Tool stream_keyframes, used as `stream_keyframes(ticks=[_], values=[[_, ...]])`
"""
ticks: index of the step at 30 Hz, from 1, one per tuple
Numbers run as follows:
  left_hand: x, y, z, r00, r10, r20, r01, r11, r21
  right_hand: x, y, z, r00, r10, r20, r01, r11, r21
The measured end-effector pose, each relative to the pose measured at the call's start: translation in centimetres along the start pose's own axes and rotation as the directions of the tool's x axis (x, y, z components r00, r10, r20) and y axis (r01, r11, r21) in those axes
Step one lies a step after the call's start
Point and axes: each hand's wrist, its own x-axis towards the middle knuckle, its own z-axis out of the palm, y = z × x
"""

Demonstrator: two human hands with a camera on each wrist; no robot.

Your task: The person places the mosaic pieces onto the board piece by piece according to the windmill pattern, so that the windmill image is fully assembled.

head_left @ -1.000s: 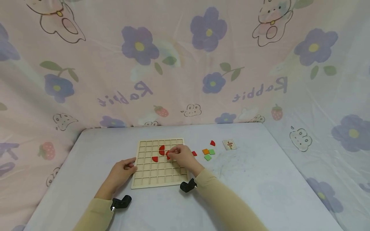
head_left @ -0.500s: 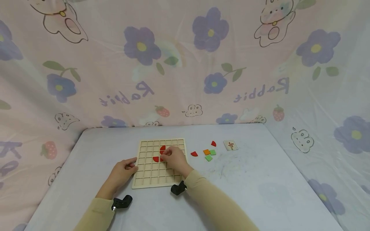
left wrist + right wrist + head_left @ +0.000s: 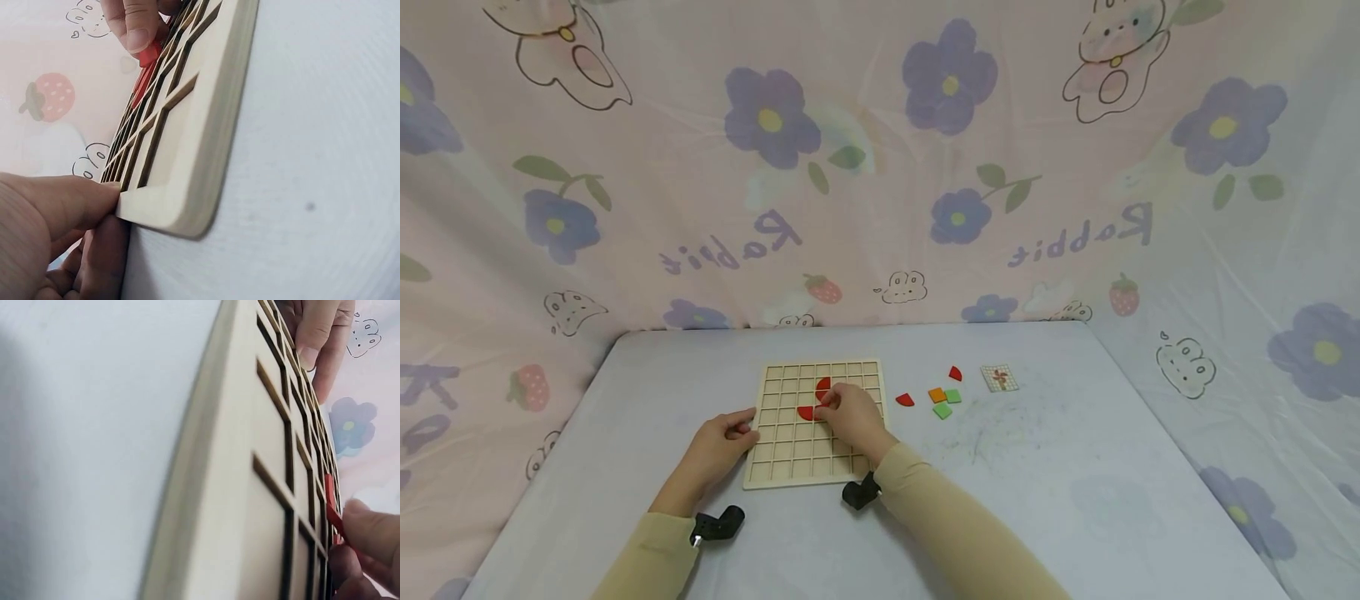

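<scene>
Our right grip (image 3: 853, 418) pinches a red piece (image 3: 150, 55) over the grid board (image 3: 812, 481) while our left grip (image 3: 715, 446) holds the board's left edge, so we seem to be seating pieces, the next move likely calling for careful alignment with a cell.

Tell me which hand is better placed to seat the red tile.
Right, I'd say: the right hand pinches a red tile over the wooden grid board, while the left hand grips the board's left edge.

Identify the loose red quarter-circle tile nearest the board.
The red quarter-circle left of the orange square tile; the other loose one lies farther right and back.
</scene>
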Motion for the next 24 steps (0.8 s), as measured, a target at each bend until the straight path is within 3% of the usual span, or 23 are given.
stream_keyframes(ticks=[8, 24], values=[[-0.02, 0.02, 0.05, 1.0, 0.013, -0.004, -0.013, 1.0, 0.008, -0.04, -0.11, -0.21, 0.999, -0.017, 0.035, 0.018, 1.0, -0.019], [-0.05, 0.19, -0.03, 1.0, 0.008, -0.002, -0.008, 1.0, 0.012, -0.07, -0.19, 0.01, 0.999, -0.047, 0.01, 0.048, 0.995, -0.093]])
